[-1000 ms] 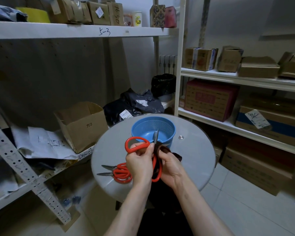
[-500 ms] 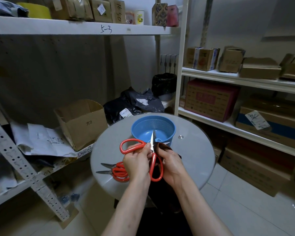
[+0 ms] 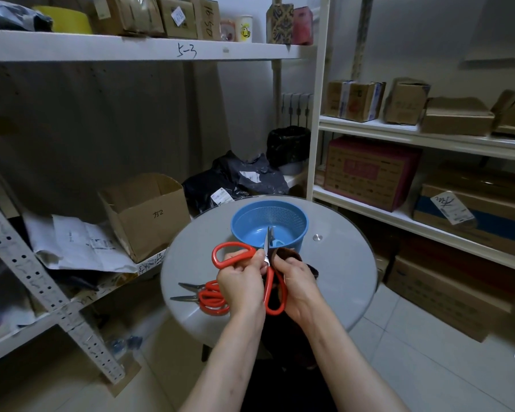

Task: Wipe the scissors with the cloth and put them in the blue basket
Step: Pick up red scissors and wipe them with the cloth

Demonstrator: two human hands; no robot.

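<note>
My left hand (image 3: pixel 241 283) grips a pair of red-handled scissors (image 3: pixel 234 254) spread wide open, one handle loop up to the left, the other hanging between my hands, a blade pointing up over the blue basket (image 3: pixel 269 226). My right hand (image 3: pixel 296 282) holds a dark brown cloth (image 3: pixel 289 254) against the blade near the pivot. The round basket stands on the far half of the round grey table (image 3: pixel 342 275). More red-handled scissors (image 3: pixel 201 295) lie on the table to the left, partly hidden behind my left hand.
White shelving (image 3: pixel 422 138) with cardboard boxes stands on the right. A metal rack (image 3: pixel 51 304) on the left holds an open cardboard box (image 3: pixel 146 215) and papers. Black plastic bags (image 3: pixel 244 179) lie behind the table. A metal stud (image 3: pixel 317 237) sits right of the basket.
The held scissors have opened wider, the upper handle loop swinging out to the left. The cloth in my right hand has shifted along the blade. The basket and spare scissors stay put.
</note>
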